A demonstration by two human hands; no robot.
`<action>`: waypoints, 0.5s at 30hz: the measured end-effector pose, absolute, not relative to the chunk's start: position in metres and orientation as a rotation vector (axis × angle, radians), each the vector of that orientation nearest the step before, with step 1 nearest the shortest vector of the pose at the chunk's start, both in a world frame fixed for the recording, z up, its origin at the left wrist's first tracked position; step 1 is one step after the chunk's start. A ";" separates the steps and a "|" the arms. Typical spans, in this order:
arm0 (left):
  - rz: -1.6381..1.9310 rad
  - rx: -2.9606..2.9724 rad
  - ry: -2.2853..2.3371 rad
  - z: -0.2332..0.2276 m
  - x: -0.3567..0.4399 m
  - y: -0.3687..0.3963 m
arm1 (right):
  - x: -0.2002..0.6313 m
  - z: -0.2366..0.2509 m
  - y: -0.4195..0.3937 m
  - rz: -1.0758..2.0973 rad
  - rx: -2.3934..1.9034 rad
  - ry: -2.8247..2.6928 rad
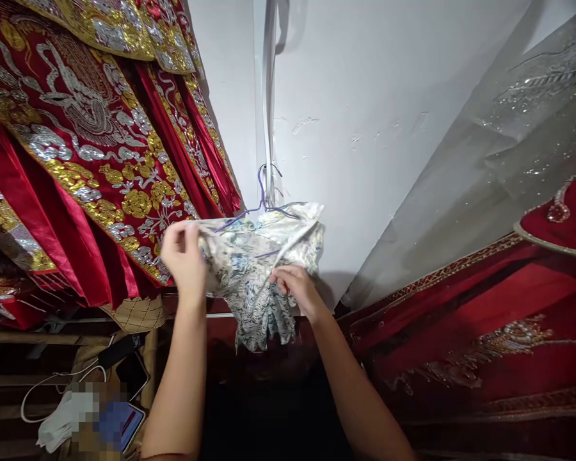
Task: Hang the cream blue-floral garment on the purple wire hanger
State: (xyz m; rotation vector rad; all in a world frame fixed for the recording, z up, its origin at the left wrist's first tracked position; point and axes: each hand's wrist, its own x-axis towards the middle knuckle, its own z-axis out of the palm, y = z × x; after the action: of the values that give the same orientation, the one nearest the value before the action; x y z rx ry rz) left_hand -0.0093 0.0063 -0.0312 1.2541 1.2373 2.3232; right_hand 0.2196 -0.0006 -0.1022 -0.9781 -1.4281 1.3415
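Bright white wall (pixel 388 115), dim lower frame (edges bend, wide-angle).

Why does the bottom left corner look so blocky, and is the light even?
Head view: the blocky patch is deliberately pixelated, not out of focus; the white wall is brightly lit, the floor below the pale patterned garment falls into shadow; straight edges lean from wide-angle distortion.

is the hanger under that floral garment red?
No, the hanger showing above the pale floral garment is purple wire; both hands grip the fabric.

Costume storeroom — embroidered red robes (pixel 91 147) hung thick along white wall (pixel 374 96).
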 end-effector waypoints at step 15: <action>1.454 0.754 0.850 -0.153 0.050 -0.009 | 0.230 -0.173 -0.037 1.228 -1.170 -1.183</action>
State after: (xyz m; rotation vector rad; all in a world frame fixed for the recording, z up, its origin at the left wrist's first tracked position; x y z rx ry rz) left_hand 0.0499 -0.0089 -0.1533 0.7541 0.8501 1.4537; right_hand 0.2299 -0.0370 -0.1727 -1.1704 -1.1826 1.2278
